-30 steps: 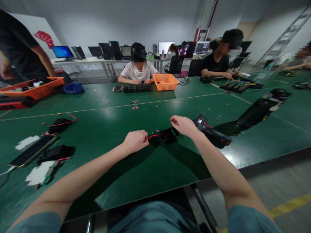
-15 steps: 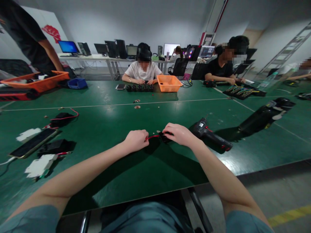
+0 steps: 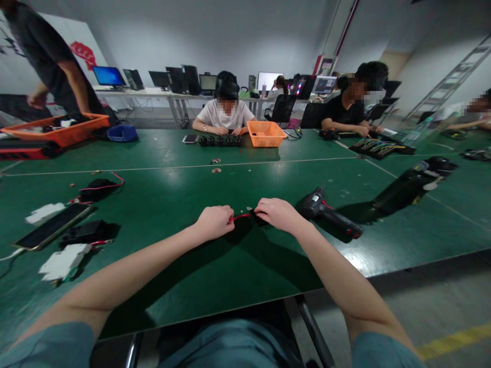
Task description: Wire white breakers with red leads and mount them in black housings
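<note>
Near the middle of the green table (image 3: 184, 296), my left hand (image 3: 215, 221) is closed around a red wire (image 3: 241, 216). The wire runs right to a small black part (image 3: 258, 219) lying low at the tabletop. Over that part is my right hand (image 3: 279, 214), its fingers curled and pressed onto the part's upper right side; they hide much of it, so its exact kind does not show. A black cordless drill (image 3: 332, 214) lies just right of my right hand.
At the left lie a phone (image 3: 53, 226), white modules (image 3: 66, 261) and black adapters (image 3: 85, 231) with red wires. A dark bottle-shaped object (image 3: 412, 186) is at the right. Across the table, an orange basket (image 3: 266, 138) stands beside a seated person (image 3: 226, 112).
My right hand has shifted slightly left and down over the black part. My left hand keeps its grip on the wire. The standing person at far left has moved an arm.
</note>
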{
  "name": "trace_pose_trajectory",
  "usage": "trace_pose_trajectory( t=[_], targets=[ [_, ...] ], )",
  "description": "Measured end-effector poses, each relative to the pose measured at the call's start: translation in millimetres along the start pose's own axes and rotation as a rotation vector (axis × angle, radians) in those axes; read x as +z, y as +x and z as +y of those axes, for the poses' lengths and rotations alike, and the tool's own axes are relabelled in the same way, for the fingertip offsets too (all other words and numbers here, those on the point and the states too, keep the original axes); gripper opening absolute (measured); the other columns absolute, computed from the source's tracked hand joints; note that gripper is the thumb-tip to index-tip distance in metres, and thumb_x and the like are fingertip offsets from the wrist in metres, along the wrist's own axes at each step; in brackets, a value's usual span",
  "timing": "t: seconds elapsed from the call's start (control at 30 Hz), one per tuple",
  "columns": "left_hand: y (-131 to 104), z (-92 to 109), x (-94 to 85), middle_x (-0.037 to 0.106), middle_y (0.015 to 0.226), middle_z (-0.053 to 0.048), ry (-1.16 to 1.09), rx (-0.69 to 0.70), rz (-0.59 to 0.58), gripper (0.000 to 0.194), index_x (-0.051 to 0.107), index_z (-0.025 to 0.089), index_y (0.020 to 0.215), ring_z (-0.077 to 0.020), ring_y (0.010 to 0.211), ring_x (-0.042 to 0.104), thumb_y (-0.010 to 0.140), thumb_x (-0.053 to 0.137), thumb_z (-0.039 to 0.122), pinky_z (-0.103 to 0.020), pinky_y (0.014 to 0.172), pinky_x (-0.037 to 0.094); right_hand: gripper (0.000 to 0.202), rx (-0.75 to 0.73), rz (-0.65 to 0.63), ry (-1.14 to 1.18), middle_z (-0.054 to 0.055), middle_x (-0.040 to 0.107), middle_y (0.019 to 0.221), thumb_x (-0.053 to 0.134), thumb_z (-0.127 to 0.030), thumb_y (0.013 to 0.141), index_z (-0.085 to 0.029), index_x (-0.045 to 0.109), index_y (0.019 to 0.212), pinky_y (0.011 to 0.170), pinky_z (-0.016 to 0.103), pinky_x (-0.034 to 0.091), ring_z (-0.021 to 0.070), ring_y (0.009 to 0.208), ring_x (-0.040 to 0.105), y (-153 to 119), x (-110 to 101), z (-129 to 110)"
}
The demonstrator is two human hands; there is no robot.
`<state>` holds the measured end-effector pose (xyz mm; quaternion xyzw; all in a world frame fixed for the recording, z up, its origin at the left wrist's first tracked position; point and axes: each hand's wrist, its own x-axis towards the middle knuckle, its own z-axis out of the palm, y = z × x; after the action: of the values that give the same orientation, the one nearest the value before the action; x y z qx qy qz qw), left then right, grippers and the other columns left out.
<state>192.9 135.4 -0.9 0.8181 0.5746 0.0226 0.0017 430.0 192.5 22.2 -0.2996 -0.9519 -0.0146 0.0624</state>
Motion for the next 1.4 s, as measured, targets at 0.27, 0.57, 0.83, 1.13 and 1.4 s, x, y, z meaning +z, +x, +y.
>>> trace_pose_trajectory(
  t=[0.27, 0.57, 0.83, 1.13, 1.4],
  targets=[
    [0, -1, 1.0, 0.067, 0.090, -0.007, -0.012, 0.002, 0.010, 0.019, 0.065, 0.019, 0.085, -0.0216, 0.081, 0.066, 0.087, 0.051, 0.031, -0.029, 0.063, 0.046, 0.018, 0.007, -0.039, -0.083, 0.006, 0.069, 0.104, 0.057, -0.024, 0.097, -0.021, 0.073, 0.102, 0.073, 0.027, 0.044, 0.0186, 0.087, 0.066, 4, -2, -4],
    [-1, -2, 1.1, 0.067, 0.088, -0.006, 0.012, 0.019, 0.026, 0.018, 0.064, 0.019, 0.081, -0.0212, 0.077, 0.066, 0.086, 0.050, 0.029, -0.028, 0.057, 0.043, 0.019, 0.046, -0.074, -0.179, 0.008, 0.070, 0.101, 0.056, -0.024, 0.097, -0.019, 0.074, 0.096, 0.071, 0.027, 0.044, 0.0192, 0.087, 0.067, 9, -7, -16],
    [-1, -2, 1.2, 0.067, 0.088, -0.007, 0.000, 0.016, 0.021, 0.018, 0.064, 0.018, 0.082, -0.0210, 0.078, 0.066, 0.086, 0.050, 0.029, -0.028, 0.060, 0.044, 0.020, 0.078, -0.061, -0.178, 0.008, 0.070, 0.101, 0.056, -0.027, 0.098, -0.019, 0.074, 0.098, 0.070, 0.026, 0.044, 0.0187, 0.087, 0.068, 9, -5, -17],
    [0, -2, 1.5, 0.067, 0.087, -0.007, 0.025, 0.026, 0.032, 0.021, 0.064, 0.017, 0.081, -0.0205, 0.078, 0.066, 0.087, 0.050, 0.032, -0.026, 0.058, 0.043, 0.026, 0.121, -0.111, -0.180, 0.007, 0.069, 0.100, 0.051, -0.026, 0.099, -0.020, 0.076, 0.098, 0.070, 0.027, 0.043, 0.0192, 0.088, 0.067, 9, -7, -23],
    [0, -2, 1.1, 0.067, 0.088, -0.007, 0.017, 0.017, 0.021, 0.021, 0.065, 0.017, 0.083, -0.0204, 0.078, 0.066, 0.087, 0.050, 0.032, -0.026, 0.060, 0.045, 0.028, 0.177, -0.093, -0.181, 0.008, 0.068, 0.100, 0.049, -0.030, 0.100, -0.019, 0.075, 0.096, 0.070, 0.027, 0.042, 0.0193, 0.090, 0.065, 8, -4, -23]
  ],
)
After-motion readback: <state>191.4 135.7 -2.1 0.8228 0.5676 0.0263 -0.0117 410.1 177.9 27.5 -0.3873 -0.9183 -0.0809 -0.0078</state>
